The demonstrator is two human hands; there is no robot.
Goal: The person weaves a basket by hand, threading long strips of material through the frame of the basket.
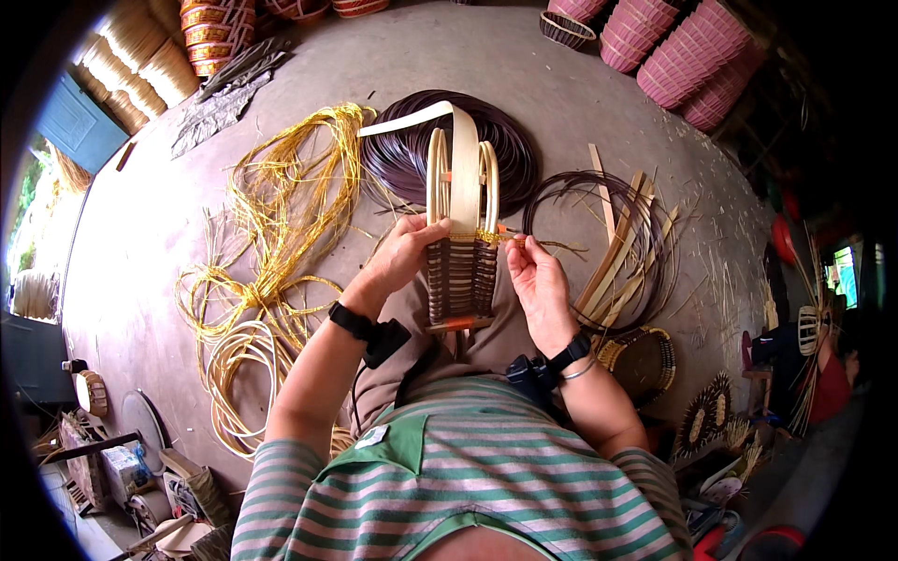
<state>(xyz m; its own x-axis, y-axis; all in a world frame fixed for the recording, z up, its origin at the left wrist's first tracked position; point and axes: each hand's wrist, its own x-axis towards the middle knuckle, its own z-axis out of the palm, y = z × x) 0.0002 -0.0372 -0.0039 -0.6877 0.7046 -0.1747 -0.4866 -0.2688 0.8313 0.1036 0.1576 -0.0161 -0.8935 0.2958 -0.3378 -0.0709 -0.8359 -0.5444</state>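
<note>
One green-and-grey striped shirt (468, 463) fills the bottom of my view, and two bare forearms reach up past it, with one black wristband on each wrist. Between the hands, over the brown trousers (398, 351), I have one narrow woven piece (460, 285): dark bands across its lower part, a gold row along the top of the weave, and pale bent rods looping above it on both sides. One flat pale strip (464, 178) rises from its middle and folds over to the left. I see the left hand (409, 248) clamped on the piece's upper left edge, thumb on the near face and the other fingers mostly hidden. The right hand (535, 271) is at the upper right edge, thumb and forefinger pinched together, the other fingers loosely curled. It seems to grip one thin strand (559, 246) trailing off to the right, though the tips are too small from here for me to be certain. On the floor I count two dark coils, one thick (514, 154) behind the piece and one loose (533, 200) to its right, lying around several wooden slats I cannot number. To the left lie one tangled heap of golden strands (299, 178) and one pale cane coil (218, 369); one round basket (666, 360) sits beside the right forearm.
</note>
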